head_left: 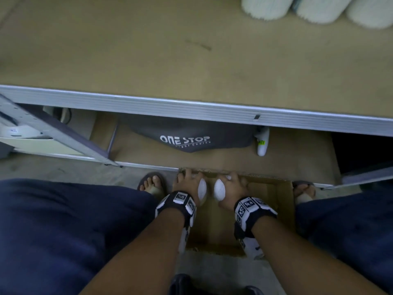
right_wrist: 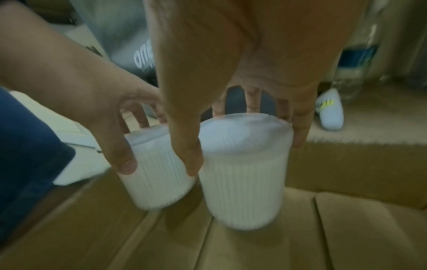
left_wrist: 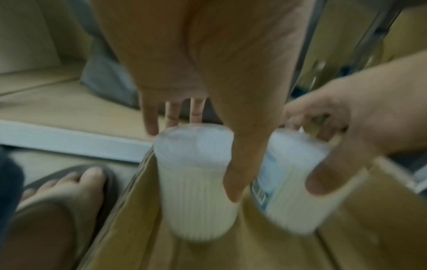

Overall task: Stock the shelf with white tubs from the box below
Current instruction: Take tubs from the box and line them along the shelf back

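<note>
My two hands are down in an open cardboard box [head_left: 282,201] on the floor, each gripping a ribbed white tub from above. My left hand [head_left: 188,185] holds the left tub [head_left: 202,188] [left_wrist: 196,184] [right_wrist: 157,169], thumb on one side and fingers on the far side. My right hand [head_left: 231,188] holds the right tub [head_left: 219,191] [right_wrist: 245,175] [left_wrist: 293,184] the same way. Both tubs stand upright, side by side, just over the box bottom [right_wrist: 300,243]. The brown shelf board [head_left: 170,56] lies above, with three white tubs [head_left: 319,9] at its far right.
A grey metal rail [head_left: 191,108] edges the shelf above the box. On the lower level lie a grey "ONE STOP" bag [head_left: 187,139] and a small white bottle [head_left: 262,143]. My sandalled feet [head_left: 152,184] and dark blue trouser legs [head_left: 53,231] flank the box.
</note>
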Demonstrator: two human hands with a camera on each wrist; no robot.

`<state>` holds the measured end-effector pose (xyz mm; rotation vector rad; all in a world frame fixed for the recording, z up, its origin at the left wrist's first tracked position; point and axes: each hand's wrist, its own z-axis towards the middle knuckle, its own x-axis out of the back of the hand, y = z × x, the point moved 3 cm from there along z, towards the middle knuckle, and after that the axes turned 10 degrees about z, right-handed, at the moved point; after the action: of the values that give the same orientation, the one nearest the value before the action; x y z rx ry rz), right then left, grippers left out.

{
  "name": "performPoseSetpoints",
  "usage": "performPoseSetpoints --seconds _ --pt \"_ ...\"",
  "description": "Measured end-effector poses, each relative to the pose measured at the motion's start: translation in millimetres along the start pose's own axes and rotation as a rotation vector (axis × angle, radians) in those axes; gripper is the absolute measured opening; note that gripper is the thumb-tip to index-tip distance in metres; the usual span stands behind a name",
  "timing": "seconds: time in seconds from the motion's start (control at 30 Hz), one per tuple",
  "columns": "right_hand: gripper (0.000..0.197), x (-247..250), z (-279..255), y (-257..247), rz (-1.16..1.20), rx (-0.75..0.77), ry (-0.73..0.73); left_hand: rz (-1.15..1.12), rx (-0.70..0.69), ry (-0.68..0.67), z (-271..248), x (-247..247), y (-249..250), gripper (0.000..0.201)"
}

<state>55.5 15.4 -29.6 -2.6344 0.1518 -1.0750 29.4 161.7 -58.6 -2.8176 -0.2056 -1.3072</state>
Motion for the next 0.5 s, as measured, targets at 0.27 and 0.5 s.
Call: performPoseSetpoints --seconds 0.27,0.5 --pt "0.079 55.1 -55.8 -27.5 -0.023 0.068 0.051 -0.164 -0.035 0.053 -51.7 73.6 1.2 0.09" --pt "0.083 101.1 -110.2 -50.7 0.0 0.159 0.15 -0.161 -0.023 0.174 -117.5 140.2 0.0 0.092"
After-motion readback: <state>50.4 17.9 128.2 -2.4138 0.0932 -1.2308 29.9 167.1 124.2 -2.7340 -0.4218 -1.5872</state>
